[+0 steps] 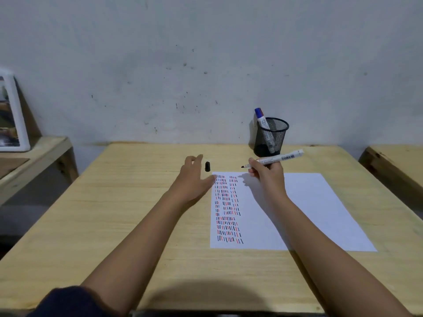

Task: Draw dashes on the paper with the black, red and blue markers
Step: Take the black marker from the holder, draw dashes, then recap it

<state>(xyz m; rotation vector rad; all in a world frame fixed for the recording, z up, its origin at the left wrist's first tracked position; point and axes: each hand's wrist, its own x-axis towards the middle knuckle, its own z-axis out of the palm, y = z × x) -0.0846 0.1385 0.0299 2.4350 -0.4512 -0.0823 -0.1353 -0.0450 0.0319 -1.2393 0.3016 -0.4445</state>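
We count one sheet of paper (pixel 320 209) on the wooden table (pixel 114 225), its left part filled with black, red and blue dashes (pixel 227 209). Our right hand (pixel 267 177) is clamped on one uncapped black marker (pixel 274 159), its tip raised above the sheet's far edge. Our left hand (pixel 194 179) is spread, fingers apart, beside one black cap (pixel 207 166). One blue marker (pixel 262 118) stands in the single mesh cup (pixel 271 139).
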